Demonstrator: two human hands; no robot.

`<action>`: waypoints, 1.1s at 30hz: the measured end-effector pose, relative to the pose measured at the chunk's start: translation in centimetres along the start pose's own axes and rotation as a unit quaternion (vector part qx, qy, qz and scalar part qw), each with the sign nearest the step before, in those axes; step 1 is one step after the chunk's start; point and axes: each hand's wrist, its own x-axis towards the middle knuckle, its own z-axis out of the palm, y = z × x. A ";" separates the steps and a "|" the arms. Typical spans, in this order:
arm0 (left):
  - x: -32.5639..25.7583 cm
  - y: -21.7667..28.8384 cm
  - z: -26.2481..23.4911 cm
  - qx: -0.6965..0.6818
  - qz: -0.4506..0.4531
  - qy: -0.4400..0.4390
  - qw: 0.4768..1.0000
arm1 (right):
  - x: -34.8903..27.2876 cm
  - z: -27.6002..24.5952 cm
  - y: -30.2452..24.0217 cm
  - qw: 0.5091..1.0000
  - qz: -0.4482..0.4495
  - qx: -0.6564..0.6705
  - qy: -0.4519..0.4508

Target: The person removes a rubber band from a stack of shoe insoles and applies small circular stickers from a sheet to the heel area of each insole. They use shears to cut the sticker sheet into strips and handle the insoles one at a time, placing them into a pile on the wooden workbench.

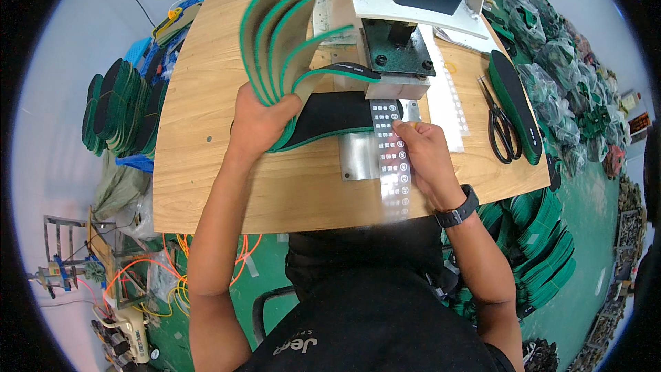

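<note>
My left hand (265, 120) is closed round a fanned bunch of green-edged shoe insoles (281, 45), which rise from my fist; one bends over toward the press. Below them, a black insole (334, 110) lies with its right end at the metal base plate (358, 158) of the press. A clear transfer film strip (394, 182) with white printed marks lies over that end and hangs toward me. My right hand (428, 155) pinches the strip's right edge between thumb and fingers. Just above the strip's far end is the press head (399, 88); whether it touches the insole is hidden.
Black scissors (501, 127) and a loose insole (515, 107) lie on the table's right, near white sheets (446, 114). Stacked insoles (117, 110) stand beyond the left edge. More stacks (537, 255) and bagged piles (551, 62) are at the right. Orange cables (175, 269) trail below.
</note>
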 end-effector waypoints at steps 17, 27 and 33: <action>0.4 0.7 1.8 0.219 0.074 -0.188 0.955 | -0.1 0.0 0.0 0.998 -0.018 -0.059 -0.001; -0.3 2.3 1.3 0.264 0.026 -0.156 0.952 | -1.4 -1.1 0.3 1.000 -0.006 -0.007 0.009; 0.0 0.3 0.3 0.081 0.006 -0.070 0.994 | -3.1 -1.3 -0.1 0.999 0.028 0.043 0.004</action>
